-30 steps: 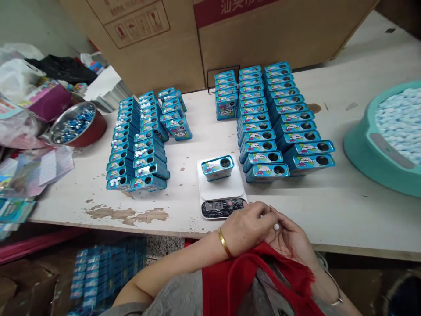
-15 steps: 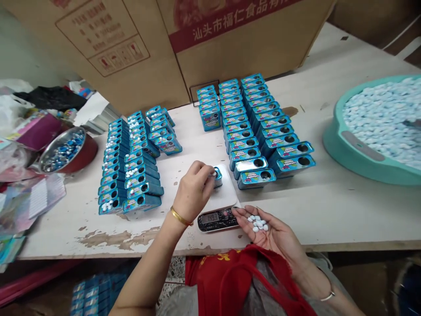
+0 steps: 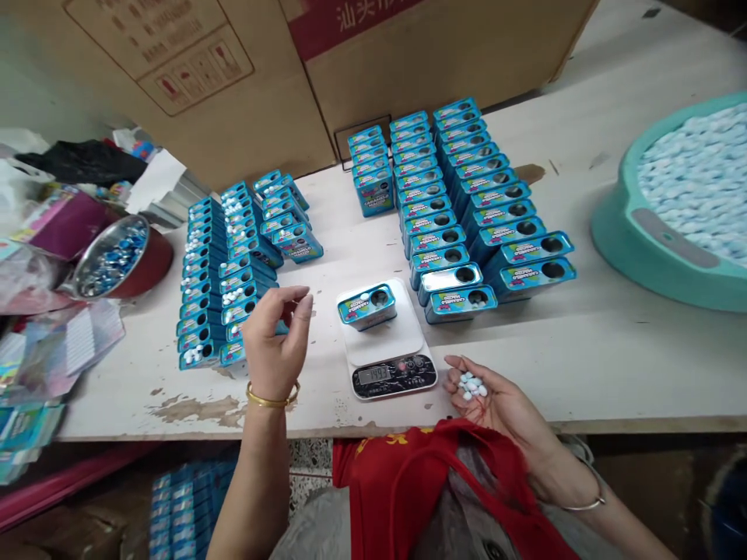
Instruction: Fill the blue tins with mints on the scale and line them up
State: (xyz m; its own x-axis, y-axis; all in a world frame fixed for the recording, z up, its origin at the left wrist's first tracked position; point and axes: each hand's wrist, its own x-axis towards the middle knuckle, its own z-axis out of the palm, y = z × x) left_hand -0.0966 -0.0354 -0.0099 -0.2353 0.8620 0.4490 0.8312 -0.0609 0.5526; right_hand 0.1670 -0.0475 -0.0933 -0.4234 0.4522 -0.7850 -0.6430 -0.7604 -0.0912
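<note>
A blue tin (image 3: pixel 367 309) with a round hole in its top stands on the white kitchen scale (image 3: pixel 382 350). One pale candy (image 3: pixel 365 296) lies on its lid beside the hole. Left of the scale, my left hand (image 3: pixel 274 334) is raised in the air, thumb and index fingertips slightly apart, nothing visible between them. It covers part of the left tin rows. My right hand (image 3: pixel 493 397) is cupped palm up near the table's front edge, right of the scale, holding several pale blue-white candies (image 3: pixel 472 385). The scale's display reads about 149.3, somewhat blurred.
Rows of blue tins (image 3: pixel 198 288) stand left, some with candies on their lids; more rows of tins (image 3: pixel 435 241) stand right. A teal tub (image 3: pixel 647 257) of candies is far right, a metal bowl (image 3: pixel 155 260) of blue pieces far left. A cardboard box (image 3: pixel 280 117) stands behind.
My left hand has moved left, away from the tin on the scale, and its fingers have parted. My right hand has shifted slightly right with the candies. The camera view has shifted somewhat.
</note>
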